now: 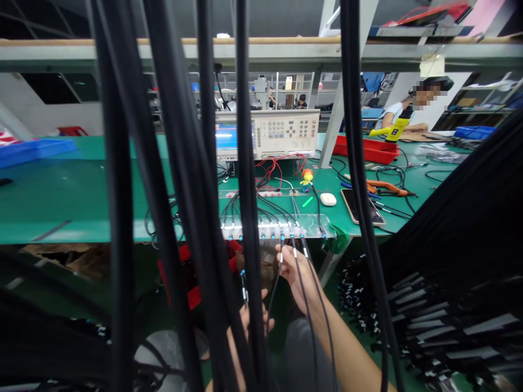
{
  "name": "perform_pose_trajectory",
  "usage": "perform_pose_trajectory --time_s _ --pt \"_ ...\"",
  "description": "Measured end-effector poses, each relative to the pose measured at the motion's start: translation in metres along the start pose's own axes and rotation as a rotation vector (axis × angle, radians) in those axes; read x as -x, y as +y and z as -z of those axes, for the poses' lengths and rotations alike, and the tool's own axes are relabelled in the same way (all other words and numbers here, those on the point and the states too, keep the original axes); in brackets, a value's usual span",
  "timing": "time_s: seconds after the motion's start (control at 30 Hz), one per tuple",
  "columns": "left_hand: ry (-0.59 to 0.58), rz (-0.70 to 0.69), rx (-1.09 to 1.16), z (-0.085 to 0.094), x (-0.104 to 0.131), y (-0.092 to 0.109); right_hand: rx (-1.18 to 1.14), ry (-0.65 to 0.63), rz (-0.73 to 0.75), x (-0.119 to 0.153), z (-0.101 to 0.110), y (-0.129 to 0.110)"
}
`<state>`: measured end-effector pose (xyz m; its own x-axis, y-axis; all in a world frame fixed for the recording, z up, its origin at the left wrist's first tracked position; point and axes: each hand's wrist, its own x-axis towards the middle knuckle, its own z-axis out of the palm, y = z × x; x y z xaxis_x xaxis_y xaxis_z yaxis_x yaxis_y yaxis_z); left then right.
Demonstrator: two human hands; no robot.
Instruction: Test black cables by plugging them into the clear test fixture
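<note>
Below the front edge of a clear connector strip (312, 225), my right hand (291, 268) pinches a black cable (280, 264) with a white label; its blue tip meets the strip. Two more labelled cables run from the strip past my right wrist. Lower and to the left, my left hand (265, 318) is closed around cables with blue tips (244, 288) that point upward. Hanging black cables partly hide my left hand. Thin black wires fan out behind the strip towards red leads at a bench instrument (286, 132).
Thick black cables (163, 163) hang close in front. On the green bench (61, 190) are a phone (362, 207), a white case (328, 199), orange-handled pliers (386, 188) and a red tray (368, 149). A large cable bundle hangs at right. A person (394, 111) sits beyond.
</note>
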<state>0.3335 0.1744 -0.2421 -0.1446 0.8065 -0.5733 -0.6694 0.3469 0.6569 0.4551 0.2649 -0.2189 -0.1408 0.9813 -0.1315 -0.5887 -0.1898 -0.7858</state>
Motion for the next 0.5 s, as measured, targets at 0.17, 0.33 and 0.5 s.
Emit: perform_pose_trajectory --time_s 0.17,0.33,0.5 --pt "0.006 0.065 0.019 -0.007 0.008 0.003 -0.283 -0.076 -0.150 -0.002 -0.006 -0.006" --pt "-0.045 0.056 0.023 -0.011 0.013 0.006 -0.320 -0.115 -0.187 -0.006 -0.010 -0.011" --pt "-0.087 0.062 0.011 -0.005 0.013 0.005 -0.214 -0.114 -0.196 -0.006 -0.004 -0.003"
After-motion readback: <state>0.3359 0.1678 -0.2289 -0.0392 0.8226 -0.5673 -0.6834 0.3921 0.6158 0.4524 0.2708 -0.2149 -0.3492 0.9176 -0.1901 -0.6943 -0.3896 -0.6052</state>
